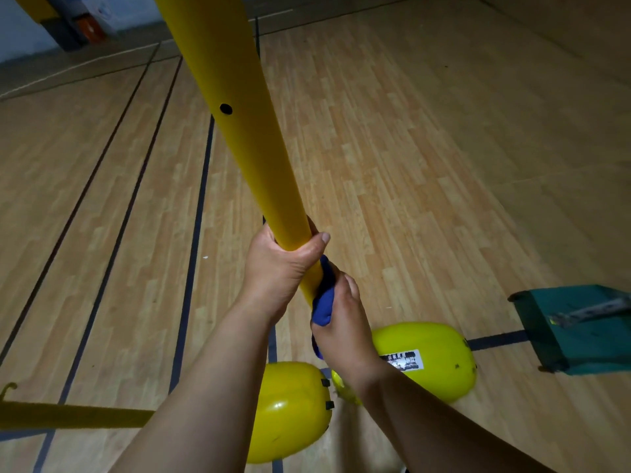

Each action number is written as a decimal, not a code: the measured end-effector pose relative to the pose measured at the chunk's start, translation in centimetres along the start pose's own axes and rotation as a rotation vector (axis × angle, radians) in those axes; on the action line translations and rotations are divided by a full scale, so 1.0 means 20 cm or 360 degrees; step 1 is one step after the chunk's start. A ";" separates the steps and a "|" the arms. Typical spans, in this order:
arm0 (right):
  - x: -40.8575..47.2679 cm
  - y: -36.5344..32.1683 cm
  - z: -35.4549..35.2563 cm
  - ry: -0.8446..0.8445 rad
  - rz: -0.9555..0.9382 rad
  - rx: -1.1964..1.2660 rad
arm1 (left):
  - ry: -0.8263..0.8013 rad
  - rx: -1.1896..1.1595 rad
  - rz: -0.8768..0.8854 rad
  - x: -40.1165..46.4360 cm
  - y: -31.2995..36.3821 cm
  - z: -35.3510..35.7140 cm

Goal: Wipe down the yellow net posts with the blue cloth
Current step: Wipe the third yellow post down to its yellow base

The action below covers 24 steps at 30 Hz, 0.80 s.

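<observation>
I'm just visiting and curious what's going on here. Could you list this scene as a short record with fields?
Place: gym with wooden floor
Post: yellow post, tilted, small hole in its side
Left hand: left hand grips the post bare
Right hand: right hand presses a blue cloth to the post just below
Base: yellow weights on the floor
Nearby: green box at right

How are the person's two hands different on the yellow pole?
The left hand grips the bare yellow post, thumb wrapped round; the right hand presses a blue cloth against it. The left hand sits higher up the post, the right hand lower, nearer the yellow bases. Both have a grip on the same post.
</observation>
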State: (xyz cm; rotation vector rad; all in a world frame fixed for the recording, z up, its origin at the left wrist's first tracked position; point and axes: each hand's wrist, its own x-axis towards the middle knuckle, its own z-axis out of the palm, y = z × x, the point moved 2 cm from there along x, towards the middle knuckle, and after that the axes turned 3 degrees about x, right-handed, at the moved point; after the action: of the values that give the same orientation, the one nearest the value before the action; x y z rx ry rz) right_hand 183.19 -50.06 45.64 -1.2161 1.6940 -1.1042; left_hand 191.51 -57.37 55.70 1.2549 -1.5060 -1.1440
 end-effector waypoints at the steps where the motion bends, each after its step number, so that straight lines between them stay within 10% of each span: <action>1: 0.00 0.02 0.01 -0.0005 0.0016 0.0003 | -0.0017 -0.0014 -0.0010 0.00 -0.02 0.00; 24: 0.00 -0.16 0.02 0.0445 -0.0123 0.0028 | -0.0371 -0.0263 -0.0081 0.05 -0.10 0.00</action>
State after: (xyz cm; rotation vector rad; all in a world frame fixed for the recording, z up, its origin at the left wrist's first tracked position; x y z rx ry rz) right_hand 184.50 -50.65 48.54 -1.1662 1.8515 -1.3863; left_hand 191.90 -58.47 53.83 1.0819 -1.5185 -1.4585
